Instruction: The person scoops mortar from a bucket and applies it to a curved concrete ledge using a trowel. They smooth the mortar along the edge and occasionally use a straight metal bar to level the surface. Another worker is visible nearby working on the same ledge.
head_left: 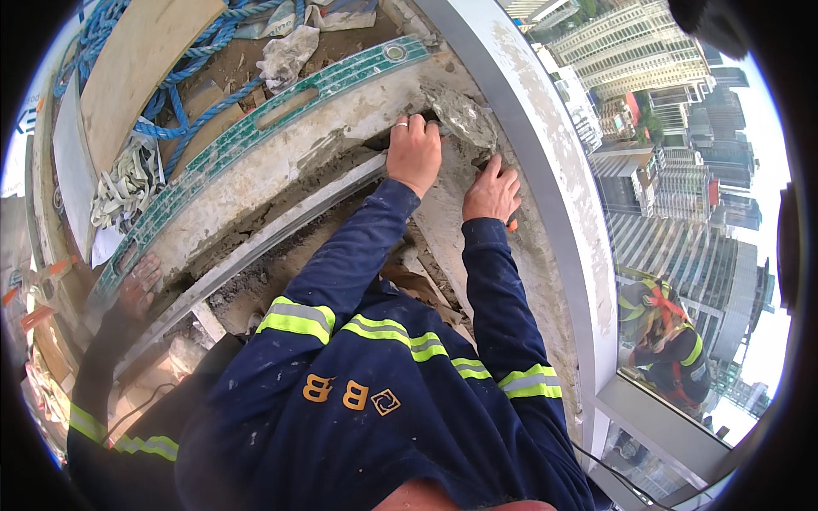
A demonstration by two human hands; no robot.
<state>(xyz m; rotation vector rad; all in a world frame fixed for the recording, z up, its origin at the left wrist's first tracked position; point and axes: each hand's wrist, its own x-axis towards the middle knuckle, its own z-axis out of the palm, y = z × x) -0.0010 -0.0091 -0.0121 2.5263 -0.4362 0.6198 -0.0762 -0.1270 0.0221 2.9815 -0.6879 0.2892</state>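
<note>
My left hand (415,155), a ring on one finger, is closed with its fingertips bent down at the inner edge of a concrete ledge (341,128). What is under those fingers, if anything, is hidden. Close by on the right, my right hand (492,192) grips a small hand tool (512,225); an orange end shows below the palm and a dark part near the fingertips. Just beyond both hands, a rough grey lump of mortar (463,117) lies in the corner against the metal window frame (545,145). A long green spirit level (247,128) lies along the ledge.
A co-worker's hand (141,281) is at the level's near-left end. Blue rope (177,72), a board (141,64), work gloves (123,189) and crumpled plastic (288,58) lie beyond the ledge. Right of the frame, glass shows high-rise buildings (648,51) and a harnessed person (669,341).
</note>
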